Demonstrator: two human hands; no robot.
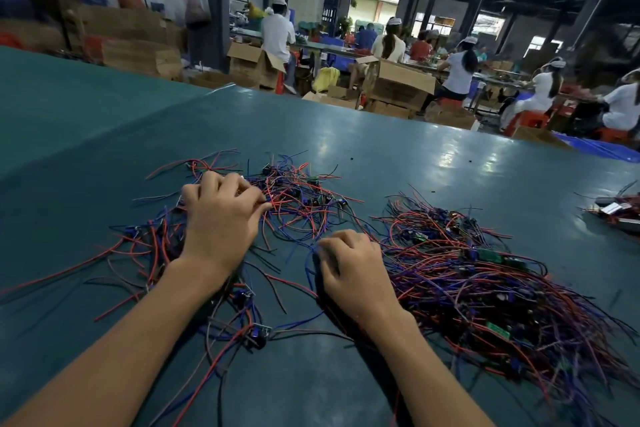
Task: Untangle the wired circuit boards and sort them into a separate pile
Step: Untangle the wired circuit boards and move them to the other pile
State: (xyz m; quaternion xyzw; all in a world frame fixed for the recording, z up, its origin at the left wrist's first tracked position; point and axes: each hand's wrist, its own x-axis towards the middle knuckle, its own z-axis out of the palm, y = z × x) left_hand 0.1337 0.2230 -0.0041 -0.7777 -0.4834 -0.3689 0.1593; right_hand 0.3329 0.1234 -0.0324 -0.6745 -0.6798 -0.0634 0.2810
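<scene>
Gripping, left hand (221, 218): palm down on the loose tangle (298, 198), fingers curled, thumb and forefinger tip pinching red wires on the tangle's near-left side.
Right hand (353, 267): knuckles up, fingers curled down onto dark and blue wires at the left edge of the dense pile (485, 291). Can't tell if it is actually clamping a wire or just resting on it.
Loose tangle: red, blue and black leads spread wide over the left-centre of the table (381, 149), small dark boards scattered through it.
Stray board (258, 333): one wired board lying just right of the left forearm, leads fanned out around it.
Dense pile: right of the right hand, much thicker, wires mostly running the same way toward the near right.
Green boards (490, 256): visible in the upper part of the dense pile, partly buried.
Gap: the two heaps nearly meet at the right hand; a few leads cross between them.
Side heap (620, 211): more wired parts at the table's far right edge, well apart, cut off by the frame.
Background: seated workers (457, 69) in white, cardboard boxes (398, 83).
</scene>
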